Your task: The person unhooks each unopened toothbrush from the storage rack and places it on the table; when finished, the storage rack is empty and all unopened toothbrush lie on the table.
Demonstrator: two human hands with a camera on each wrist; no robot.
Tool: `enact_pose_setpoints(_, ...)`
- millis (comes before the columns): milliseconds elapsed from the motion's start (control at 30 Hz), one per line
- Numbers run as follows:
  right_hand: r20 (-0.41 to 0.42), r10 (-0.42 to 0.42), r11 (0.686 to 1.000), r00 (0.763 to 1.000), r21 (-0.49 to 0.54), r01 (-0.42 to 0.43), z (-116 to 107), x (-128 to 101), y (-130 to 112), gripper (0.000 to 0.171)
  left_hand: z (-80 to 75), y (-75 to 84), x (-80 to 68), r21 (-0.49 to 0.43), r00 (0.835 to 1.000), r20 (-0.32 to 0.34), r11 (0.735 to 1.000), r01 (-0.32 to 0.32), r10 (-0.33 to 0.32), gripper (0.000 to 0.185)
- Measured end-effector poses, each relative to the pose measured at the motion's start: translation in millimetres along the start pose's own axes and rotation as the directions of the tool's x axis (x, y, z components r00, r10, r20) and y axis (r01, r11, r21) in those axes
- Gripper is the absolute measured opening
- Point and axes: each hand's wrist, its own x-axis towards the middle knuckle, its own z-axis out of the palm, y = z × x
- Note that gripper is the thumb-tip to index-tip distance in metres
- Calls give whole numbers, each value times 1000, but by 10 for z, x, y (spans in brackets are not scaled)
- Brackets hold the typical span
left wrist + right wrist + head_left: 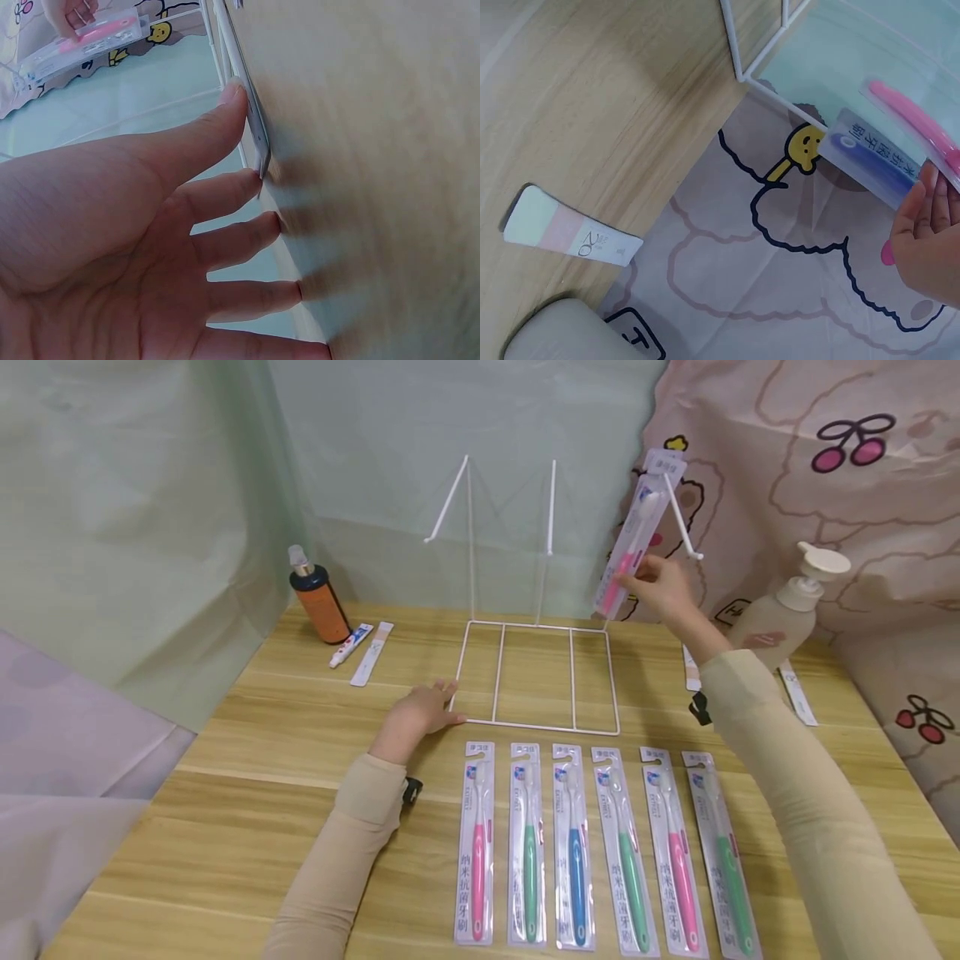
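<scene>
From above, the right hand (660,587) pinches one packaged pink toothbrush (636,539) and holds it up at the rightmost of three slanted pegs on the white wire rack (536,672), the pack's top against that peg. The left hand (422,710) lies flat on the wooden table (247,793), fingers straight, touching the near-left corner of the rack's base. In front of the rack lie six more packaged toothbrushes in a row (600,852): two pink, three green, one blue. At the back left stand one orange bottle (318,597) and two small flat items beside it; on the right stands one cream pump bottle (783,606).

The left wrist view shows the left hand's fingers (240,240) spread and straight, fingertips pressed to the table, the thumb along the rack's wire. The pink pack is far off, held in the other hand.

The right wrist view shows the right hand's fingers (930,240) against the pack's lower end, and one paper sachet (570,229) lying on the table.
</scene>
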Motion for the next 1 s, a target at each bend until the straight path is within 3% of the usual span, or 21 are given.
enact_pose_setpoints(267,7,-38,999,999,-9,38,-61,-162,55,47,41,-74,125,10,1000,-1,1000,-20,20,74)
enact_pose_setpoints(567,48,-121,992,992,-20,122,-114,-407,98,43,-40,34,-48,16,1000,-3,1000,-19,19,69)
enact_pose_setpoints(1000,94,-186,982,978,-27,189,-100,-720,34,36,-6,11,14,23,1000,-9,999,-23,24,70)
